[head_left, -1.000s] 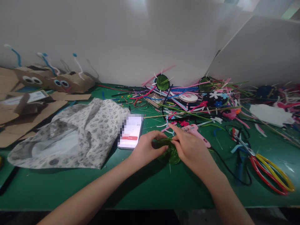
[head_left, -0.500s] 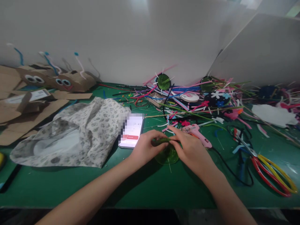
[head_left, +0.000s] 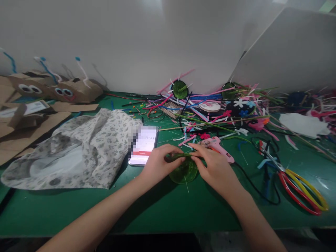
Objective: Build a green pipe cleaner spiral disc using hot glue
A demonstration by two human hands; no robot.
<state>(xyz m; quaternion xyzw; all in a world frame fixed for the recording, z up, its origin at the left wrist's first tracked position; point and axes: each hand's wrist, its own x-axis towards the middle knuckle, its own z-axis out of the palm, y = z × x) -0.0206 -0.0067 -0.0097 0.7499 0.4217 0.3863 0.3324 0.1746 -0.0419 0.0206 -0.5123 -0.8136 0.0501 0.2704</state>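
My left hand [head_left: 162, 161] is closed in a pinch on the left side of a round, see-through green disc [head_left: 185, 174], with a green strip [head_left: 183, 155] along its far edge. From the right, my right hand [head_left: 210, 161] pinches the same edge, its thumb and fingertips close to the left ones. The disc is tilted toward me over the table, and a thin pale strand [head_left: 187, 185] hangs from its near side. Just beyond my right hand lies a pink hot glue gun [head_left: 219, 147]. Left of my left hand is a lit phone [head_left: 144, 143].
A patterned cloth [head_left: 105, 140] lies left of the phone, with cardboard figures [head_left: 76, 89] behind it. Scissors [head_left: 291, 182] with red and yellow handles rest at right. Pipe cleaners [head_left: 194, 117] and a white reel [head_left: 210, 106] are heaped against the wall. The glue gun's black cord [head_left: 258, 190] curls rightward.
The view has shifted slightly, moving most things a little left in the picture. Both hands keep their pinch on the disc's edge, and slightly more of its green surface shows between them.
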